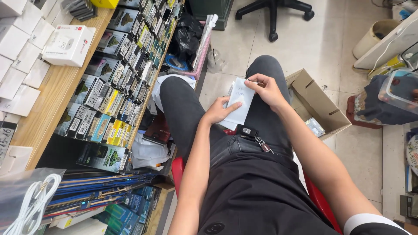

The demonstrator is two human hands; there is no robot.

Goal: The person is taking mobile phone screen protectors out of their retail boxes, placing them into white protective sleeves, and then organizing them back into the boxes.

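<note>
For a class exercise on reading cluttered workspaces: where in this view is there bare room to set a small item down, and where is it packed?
Free: the tiled floor between the office chair base and the open cardboard box; a wooden strip of shelf between white boxes and packaged goods. Crowded: those packages, and the lap, where both hands hold a white paper.

white square cardboard charger box (68, 45) on wooden counter (52, 100) | plain white boxes (19, 65) along counter's left | dark and yellow flat retail packs (117, 82) racked on counter's right edge | open brown cardboard carton (315, 104) well right of counter
</note>
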